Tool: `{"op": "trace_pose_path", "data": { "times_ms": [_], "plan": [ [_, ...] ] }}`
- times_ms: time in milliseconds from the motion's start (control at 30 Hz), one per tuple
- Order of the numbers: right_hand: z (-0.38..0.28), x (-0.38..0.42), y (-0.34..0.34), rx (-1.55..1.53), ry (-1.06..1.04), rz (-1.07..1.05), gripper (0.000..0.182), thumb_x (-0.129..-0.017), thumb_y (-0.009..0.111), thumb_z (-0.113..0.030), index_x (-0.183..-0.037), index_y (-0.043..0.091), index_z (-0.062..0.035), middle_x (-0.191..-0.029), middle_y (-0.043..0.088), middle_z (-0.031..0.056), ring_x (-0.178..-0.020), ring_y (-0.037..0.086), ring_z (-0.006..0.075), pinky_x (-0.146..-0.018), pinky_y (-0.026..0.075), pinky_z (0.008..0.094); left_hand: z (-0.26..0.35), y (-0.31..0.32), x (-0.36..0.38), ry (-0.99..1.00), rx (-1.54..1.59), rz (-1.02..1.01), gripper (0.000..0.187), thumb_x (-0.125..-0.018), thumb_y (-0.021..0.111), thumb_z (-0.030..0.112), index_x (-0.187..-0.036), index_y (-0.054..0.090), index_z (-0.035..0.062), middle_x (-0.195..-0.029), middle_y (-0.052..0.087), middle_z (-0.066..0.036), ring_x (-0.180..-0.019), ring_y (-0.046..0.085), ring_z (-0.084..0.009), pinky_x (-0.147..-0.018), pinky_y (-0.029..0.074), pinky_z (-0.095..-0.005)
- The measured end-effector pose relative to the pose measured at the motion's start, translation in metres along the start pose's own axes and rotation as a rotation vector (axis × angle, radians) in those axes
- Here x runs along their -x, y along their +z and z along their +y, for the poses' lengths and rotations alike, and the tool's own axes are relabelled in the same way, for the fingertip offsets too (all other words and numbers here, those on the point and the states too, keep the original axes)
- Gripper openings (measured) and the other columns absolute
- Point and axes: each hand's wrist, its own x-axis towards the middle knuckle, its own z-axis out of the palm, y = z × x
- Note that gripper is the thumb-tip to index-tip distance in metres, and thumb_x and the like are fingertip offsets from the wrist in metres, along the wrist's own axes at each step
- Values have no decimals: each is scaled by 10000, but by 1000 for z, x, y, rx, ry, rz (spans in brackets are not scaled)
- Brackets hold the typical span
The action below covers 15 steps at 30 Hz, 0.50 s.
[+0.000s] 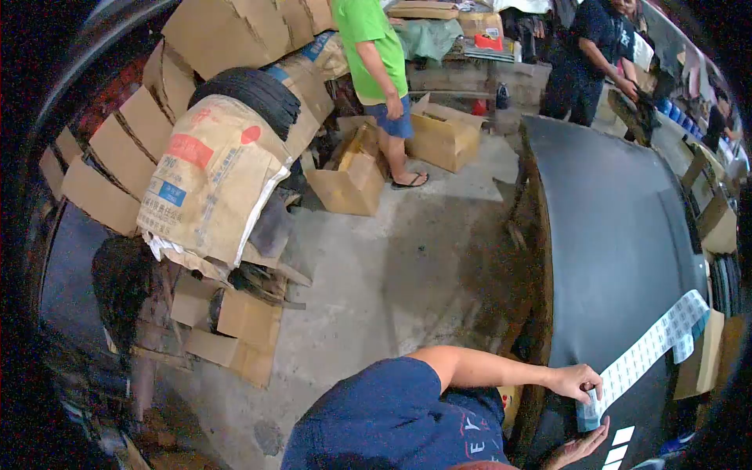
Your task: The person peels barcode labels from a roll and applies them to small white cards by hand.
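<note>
A long strip of white printed labels (638, 356) stretches diagonally across the dark tabletop, its far end folded over the table's edge. My left hand (576, 382) is closed on the near end of the strip, fingers curled at its top edge. Just below, my right hand (580, 448) has its fingers stretched out beside the near end's lower edge, seemingly touching it; part of this hand is cut off by the frame. Several small white stickers (619, 448) lie in a row on the table to the right of that hand.
The dark-topped table (619, 204) runs away from me. Open cardboard boxes (345, 184) stand on the concrete floor near a person in a green shirt (372, 66). A printed sack (211, 180) and black tyre (247, 102) lie left. Another person (587, 63) stands beyond the table.
</note>
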Motion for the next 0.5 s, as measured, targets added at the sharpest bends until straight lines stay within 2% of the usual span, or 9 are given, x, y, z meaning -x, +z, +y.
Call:
{"op": "trace_pose_path", "data": {
  "times_ms": [33, 300, 400, 500],
  "plan": [
    [-4, -2, -4, 0, -17, -6, 718, -968, 182, -559, -1375, 386, -4, -1194, 519, 284, -1047, 538, 437, -896, 430, 515, -4, 3, -1, -53, -19, -34, 261, -710, 720, 100, -956, 650, 50, -827, 667, -61, -700, 584, -135, -638, 461, -294],
    [2, 5, 0, -27, 39, 4, 739, -959, 193, -581, -1351, 431, -1, -1191, 522, 286, -1040, 538, 437, -892, 428, 514, -6, 5, -1, 24, 57, 34, 262, -707, 723, 110, -957, 658, 59, -826, 667, -61, -699, 581, -139, -633, 459, -294],
    [-3, 4, 1, -122, 137, 18, 786, -940, 206, -622, -1317, 455, 21, -1183, 519, 294, -1039, 535, 426, -880, 431, 502, 0, 0, 0, -35, 11, -4, 261, -705, 724, 119, -951, 660, 58, -824, 665, -65, -701, 582, -144, -636, 457, -299],
    [-13, -1, -7, -35, 182, -34, 828, -923, 211, -652, -1298, 466, 41, -1182, 520, 293, -1054, 524, 429, -898, 415, 505, -3, 6, 0, -23, 36, 17, 262, -705, 725, 129, -948, 659, 56, -808, 657, -59, -701, 577, -146, -634, 450, -299]
  ]
}}
